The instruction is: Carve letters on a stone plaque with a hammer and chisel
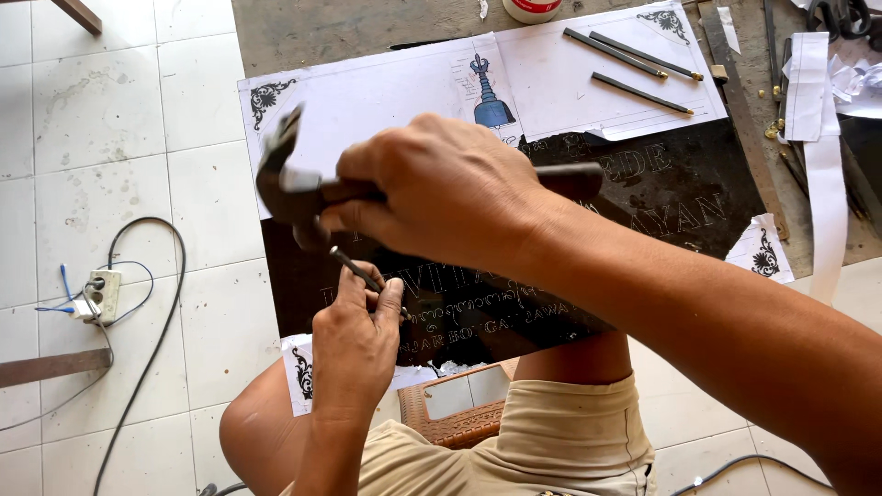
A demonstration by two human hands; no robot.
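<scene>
Mid-strike on the lettering, by the look of it - carving along pale outlines on a dark stone slab (pixel 680 193) laid across the knees and the edge of a rough bench.

Right hand (pixel 441 193): clenched around the handle of a hammer (pixel 285 184), head raised and tilted up to the left, just above the other tool and blurred at the tip. Left hand (pixel 354 344): thumb and fingers pinched about a thin chisel (pixel 354 266), shaft slanting up-left toward the hammer, tip down among the outlined letters near the slab's near edge. Exact contact of tip and stone hidden by the fingers - cannot tell.

Over the slab's far half, a white paper sheet (pixel 386 87) with a corner ornament and a small blue tower drawing, torn away where the dark stone shows. On that sheet, well clear of both hands, three thin dark rods (pixel 634 55) lying side by side. Off to the left on the tiled floor, a power strip (pixel 103 294) with a black cable (pixel 156 340) looping from it. Under the seat, a woven stool (pixel 459 422).

As for the next blow: judged to call for a short, square tap on the chisel's top, with the pinch kept firm and the tip held on the outline, not beside it. Too slanted a hit, and likely a slip across the polished face.
</scene>
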